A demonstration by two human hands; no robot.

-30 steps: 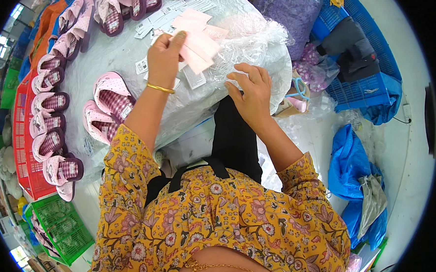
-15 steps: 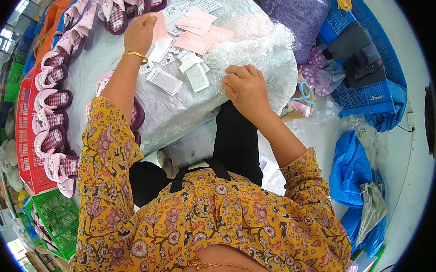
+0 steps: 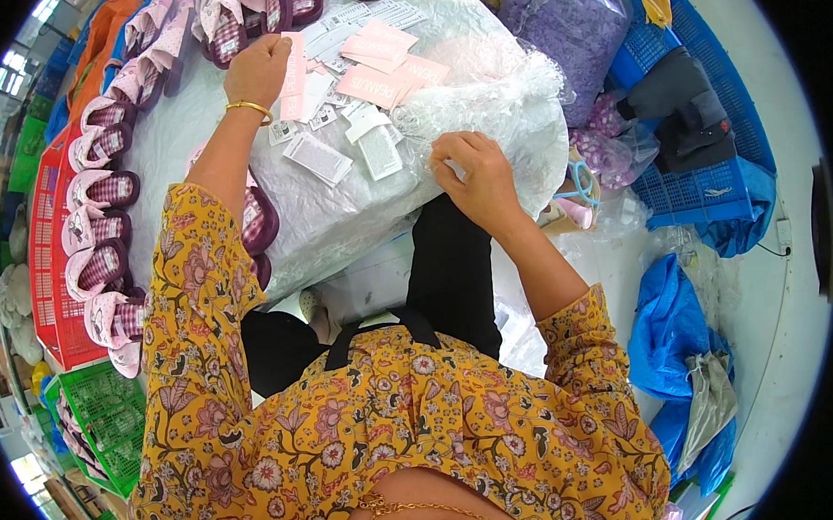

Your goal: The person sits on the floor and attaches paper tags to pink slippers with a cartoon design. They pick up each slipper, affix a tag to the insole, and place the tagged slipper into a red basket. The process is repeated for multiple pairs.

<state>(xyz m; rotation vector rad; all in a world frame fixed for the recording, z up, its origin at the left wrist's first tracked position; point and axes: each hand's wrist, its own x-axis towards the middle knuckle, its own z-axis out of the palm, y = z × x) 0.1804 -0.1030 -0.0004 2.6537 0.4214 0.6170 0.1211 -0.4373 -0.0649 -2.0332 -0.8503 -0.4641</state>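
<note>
My left hand (image 3: 258,75), with a gold bangle at the wrist, is closed on the edge of a pink card (image 3: 292,82) at the far left of the table. Loose pink cards (image 3: 376,81) overlap to the right of it, and white printed tags (image 3: 318,159) lie nearer to me. My right hand (image 3: 476,174) is over the table's front edge, fingers curled and pinched together; what they hold, if anything, is too small to make out. Just beyond it lies a tangle of thin clear plastic strands (image 3: 414,121). Pink slippers (image 3: 259,221) with purple checked insoles are partly hidden behind my left forearm.
The table (image 3: 211,111) is wrapped in clear plastic. More slippers (image 3: 102,189) line its left side, by a red crate (image 3: 50,270) and a green crate (image 3: 105,427). Stuffed purple bags (image 3: 570,35) and a blue basket (image 3: 742,83) stand at right, near blue-handled scissors (image 3: 580,184).
My left hand has shifted slightly left and toward me, and the pink card in it now stands more upright and clear of the pile. My right hand has moved slightly.
</note>
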